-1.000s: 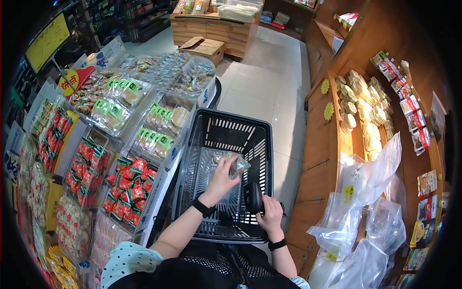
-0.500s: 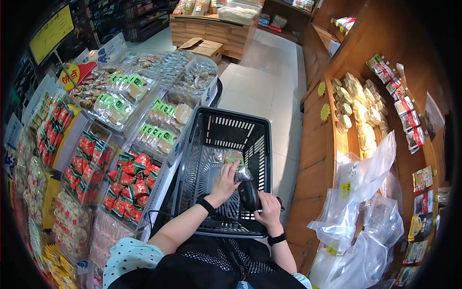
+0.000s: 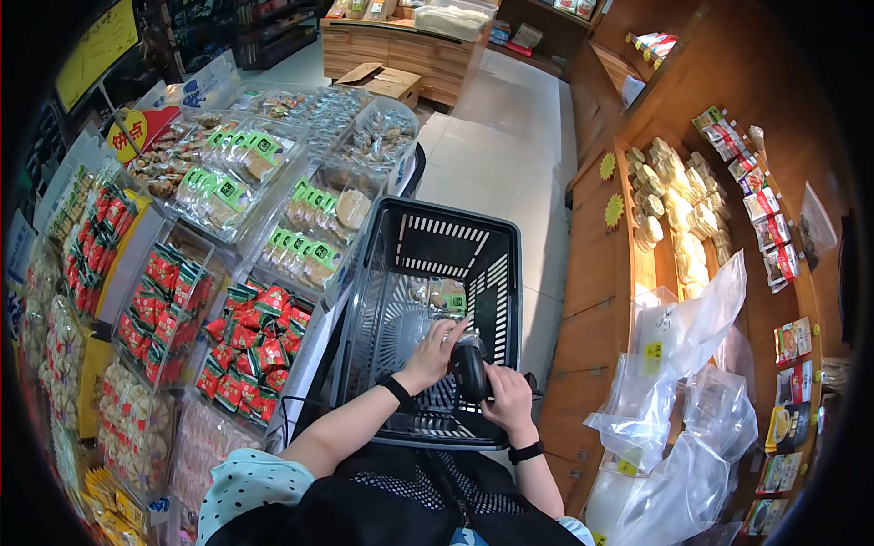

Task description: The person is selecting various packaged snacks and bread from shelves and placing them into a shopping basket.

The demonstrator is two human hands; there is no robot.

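Hands meet over the near edge of the black basket (image 3: 364,300): my right hand (image 3: 506,400) clasps the stiff, light scanner (image 3: 469,369) by its grip, my left hand (image 3: 430,355) loose-fingered against its head, snack packets (image 3: 438,297) below.

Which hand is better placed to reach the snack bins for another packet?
Probably the left hand: it is on the side of the snack bins and seems to hold nothing, while the right hand grips the black scanner over the basket.

Black handheld scanner (image 3: 470,369) — upright over the black basket (image 3: 414,250), gripped.
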